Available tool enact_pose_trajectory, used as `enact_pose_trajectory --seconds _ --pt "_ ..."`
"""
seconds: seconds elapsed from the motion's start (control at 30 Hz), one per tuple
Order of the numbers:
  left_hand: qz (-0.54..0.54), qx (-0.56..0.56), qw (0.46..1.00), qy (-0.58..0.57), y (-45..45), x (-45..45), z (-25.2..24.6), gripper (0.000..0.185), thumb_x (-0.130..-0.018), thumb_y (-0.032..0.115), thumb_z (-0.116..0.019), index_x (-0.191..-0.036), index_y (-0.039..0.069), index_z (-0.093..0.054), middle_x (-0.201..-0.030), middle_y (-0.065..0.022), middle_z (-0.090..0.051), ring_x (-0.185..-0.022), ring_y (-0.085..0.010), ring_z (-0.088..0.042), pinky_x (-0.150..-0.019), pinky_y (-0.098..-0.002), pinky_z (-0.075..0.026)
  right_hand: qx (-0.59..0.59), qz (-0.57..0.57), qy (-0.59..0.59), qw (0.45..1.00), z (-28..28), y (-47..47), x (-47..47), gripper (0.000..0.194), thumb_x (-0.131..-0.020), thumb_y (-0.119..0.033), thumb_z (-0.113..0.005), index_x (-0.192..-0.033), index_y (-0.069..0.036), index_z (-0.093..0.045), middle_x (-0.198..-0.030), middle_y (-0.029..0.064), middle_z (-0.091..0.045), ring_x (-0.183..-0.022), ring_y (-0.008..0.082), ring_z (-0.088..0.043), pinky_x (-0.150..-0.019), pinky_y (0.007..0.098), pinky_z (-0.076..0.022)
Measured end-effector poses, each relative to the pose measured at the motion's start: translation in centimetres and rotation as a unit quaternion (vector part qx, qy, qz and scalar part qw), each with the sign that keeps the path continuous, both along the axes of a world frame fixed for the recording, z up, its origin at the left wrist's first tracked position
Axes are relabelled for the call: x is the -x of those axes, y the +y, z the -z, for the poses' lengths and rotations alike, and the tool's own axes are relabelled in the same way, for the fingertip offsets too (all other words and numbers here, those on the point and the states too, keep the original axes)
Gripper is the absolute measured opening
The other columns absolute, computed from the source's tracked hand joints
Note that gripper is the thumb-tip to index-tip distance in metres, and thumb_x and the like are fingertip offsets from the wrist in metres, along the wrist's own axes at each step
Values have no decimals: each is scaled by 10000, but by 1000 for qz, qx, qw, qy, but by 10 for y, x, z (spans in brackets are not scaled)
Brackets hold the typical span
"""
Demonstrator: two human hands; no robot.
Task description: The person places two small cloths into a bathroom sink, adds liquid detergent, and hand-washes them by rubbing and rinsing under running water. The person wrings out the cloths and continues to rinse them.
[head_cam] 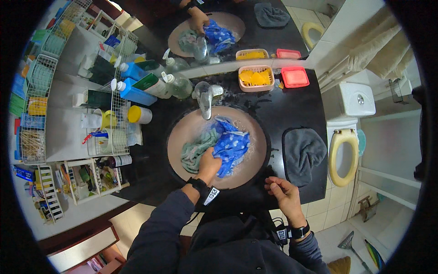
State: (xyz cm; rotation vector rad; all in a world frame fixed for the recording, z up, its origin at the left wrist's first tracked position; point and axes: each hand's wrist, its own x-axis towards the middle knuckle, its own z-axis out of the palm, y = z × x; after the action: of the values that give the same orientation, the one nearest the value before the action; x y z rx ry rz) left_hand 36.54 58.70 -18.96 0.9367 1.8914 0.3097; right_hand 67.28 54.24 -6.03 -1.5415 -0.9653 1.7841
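My left hand (209, 165) reaches into the oval pinkish-beige washbasin (179, 137), its fingers closed on the near left edge of a wet blue cloth (232, 144) with white patterns. Left of it, a bunched grey-green cloth (198, 152) rests against the basin wall. Above both stands a chrome faucet (205, 102), with a whitish spray under its spout and bubbly water around the blue cloth. My right hand (285, 197) hovers by the counter's front edge, fingers loosely curled and holding nothing. The closest thing to it is a dark grey cloth (304, 156) lying on the counter.
Behind the basin are a pink soap dish with yellow pieces (256, 78), a red soap dish (295, 77), a pump bottle (179, 85) and a blue bottle (138, 91). A yellow-lidded jar (139, 114) and wire baskets (118, 137) line the left. A toilet (344, 157) stands right of the black counter (273, 102).
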Motion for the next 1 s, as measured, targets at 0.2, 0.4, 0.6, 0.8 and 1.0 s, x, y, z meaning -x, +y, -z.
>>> enact_pose_trajectory --seconds 0.2,0.4,0.6,0.8,1.0 --pt "245 -232 917 213 -4 -20 -33 777 -848 253 -725 -1532 80 -400 -1603 -292 -272 -1441 -499 -309 -1168 -567 -290 11 4 0 1000 7 5 3 284 -1032 -111 -608 -1265 44 -656 -1174 92 -726 -1011 148 -697 -860 266 -531" --pt "382 -135 878 254 34 -44 -8 882 -910 542 -637 -1603 108 -307 -1663 -292 -122 -1525 -510 -112 -1176 -707 -102 7 -3 -5 1000 11 10 11 292 -1039 -130 -610 -1265 48 -657 -1199 134 -718 -1030 201 -703 -869 305 -555" --pt "363 -124 881 276 39 -40 16 941 -888 602 -650 -1623 148 -277 -1663 -304 -90 -1486 -543 -166 -1172 -709 -124 40 -2 -26 999 13 14 12 303 -1033 -134 -619 -1277 44 -651 -1190 108 -722 -1029 166 -691 -876 281 -531" --pt "360 -124 885 269 40 -37 36 864 -914 495 -667 -1621 181 -282 -1651 -285 -148 -1364 -519 -364 -1148 -631 -280 38 10 -24 999 12 10 11 291 -1033 -127 -621 -1267 41 -659 -1200 125 -718 -1033 195 -702 -868 295 -552" --pt "286 -170 913 238 65 -22 32 456 -903 90 -566 -1353 145 -620 -1337 -215 -594 -1065 -416 -655 -844 -516 -553 26 2 -21 999 2 -1 10 299 -1035 -125 -616 -1272 53 -649 -1209 124 -714 -1033 185 -698 -861 292 -551"
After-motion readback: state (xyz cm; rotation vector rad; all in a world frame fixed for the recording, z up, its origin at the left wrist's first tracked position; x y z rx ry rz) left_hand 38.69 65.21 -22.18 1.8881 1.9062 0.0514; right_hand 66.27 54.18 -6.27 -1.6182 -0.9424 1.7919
